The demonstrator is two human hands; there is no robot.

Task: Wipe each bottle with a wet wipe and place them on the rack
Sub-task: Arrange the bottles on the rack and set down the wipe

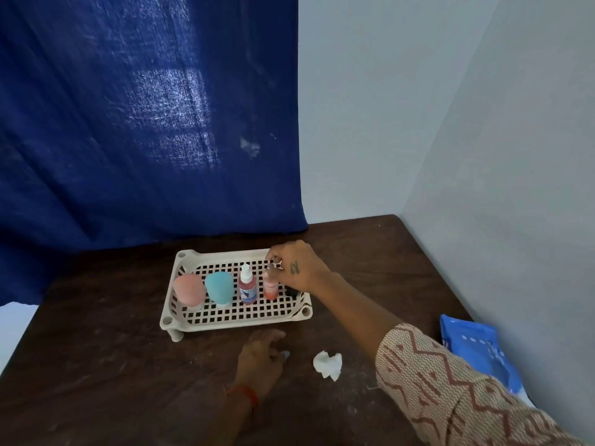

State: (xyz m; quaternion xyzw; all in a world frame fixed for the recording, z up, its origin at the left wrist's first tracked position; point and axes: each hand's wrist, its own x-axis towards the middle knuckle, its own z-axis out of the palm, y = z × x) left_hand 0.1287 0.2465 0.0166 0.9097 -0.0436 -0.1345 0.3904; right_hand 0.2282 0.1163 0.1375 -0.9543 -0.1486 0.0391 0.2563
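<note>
You are at a makeshift setup in a plain room, likely a home: a worn dark wooden table (pixel 128 365) pushed into a bare white corner, with a blue cloth (pixel 145 123) hung behind the table.

A cream rack (pixel 206 320) with a grid floor stands on short legs. On it four bottles stand in one row. From the left: a pink bottle (pixel 189 290) and a teal bottle (pixel 219 288) (both round, resting on their caps), a clear spray bottle (pixel 247 288) with reddish liquid, and a small orange bottle (pixel 270 288), upright. A crumpled white wet wipe (pixel 328 365) lies before the rack, well apart.
</note>
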